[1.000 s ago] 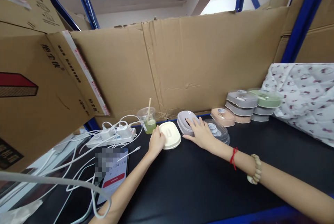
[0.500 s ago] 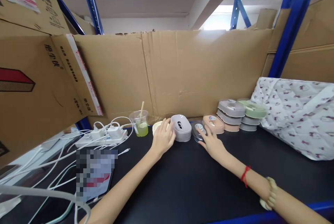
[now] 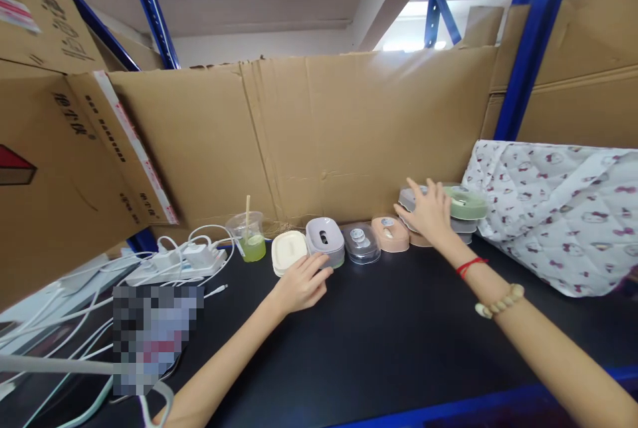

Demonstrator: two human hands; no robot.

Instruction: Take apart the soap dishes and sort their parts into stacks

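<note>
- Spreads the right hand (image 3: pixel 429 215) over the gray boxes (image 3: pixel 407 197); contact unclear.
- Has the green box (image 3: pixel 467 205) just right of that grip, the peach box (image 3: pixel 391 235) just left.
- Holds the left hand (image 3: pixel 300 284) loosely open, before the cream box (image 3: pixel 288 250) and lilac box (image 3: pixel 325 236); contact unclear.
- Shows the dark clear-topped box (image 3: pixel 362 246) between both hands.

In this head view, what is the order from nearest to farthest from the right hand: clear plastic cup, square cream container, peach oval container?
1. Peach oval container, just left of the right hand.
2. Square cream container, farther left, near the left hand.
3. Clear plastic cup, beyond the cream container, farthest left.
</note>
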